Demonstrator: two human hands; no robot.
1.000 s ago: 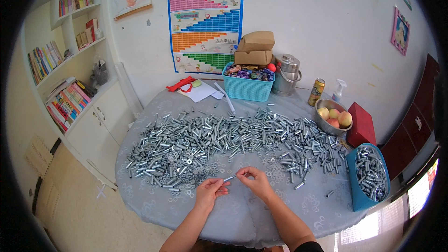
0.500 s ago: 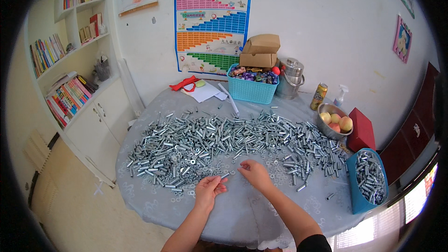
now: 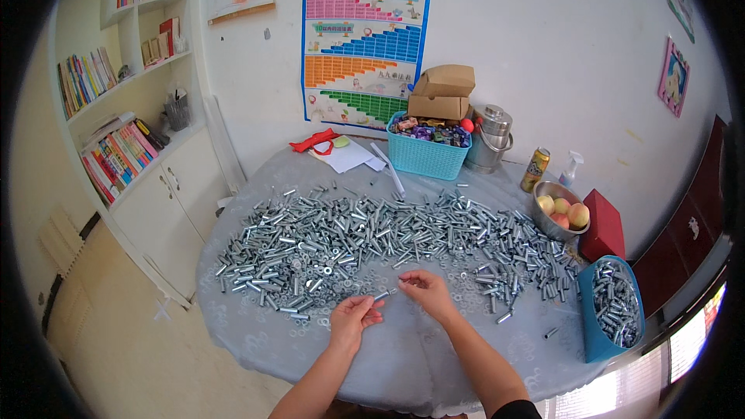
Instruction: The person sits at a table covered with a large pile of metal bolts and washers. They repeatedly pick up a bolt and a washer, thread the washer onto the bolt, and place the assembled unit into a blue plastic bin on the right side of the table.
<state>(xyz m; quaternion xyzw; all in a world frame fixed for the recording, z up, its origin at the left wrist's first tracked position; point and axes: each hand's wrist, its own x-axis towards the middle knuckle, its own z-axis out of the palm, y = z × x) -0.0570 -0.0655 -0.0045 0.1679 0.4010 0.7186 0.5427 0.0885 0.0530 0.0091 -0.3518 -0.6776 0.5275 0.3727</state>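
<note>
Two hands meet over the table [image 3: 403, 357]: left hand [image 3: 353, 318] pinches a bolt [image 3: 382, 294], long axis pointing up-right toward right hand [image 3: 425, 292], whose fingers pinch its tip.

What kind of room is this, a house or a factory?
Probably a room in a home or small classroom, used for hand work. A bookshelf and a colourful chart line the walls, a bowl of fruit sits on the round table, and metal bolts cover it.

One head-worn fisheye view looks steeply down and forward from above the round grey-clothed table [image 3: 403, 357], close over its near edge, the white wall [image 3: 543, 46] beyond.
</note>
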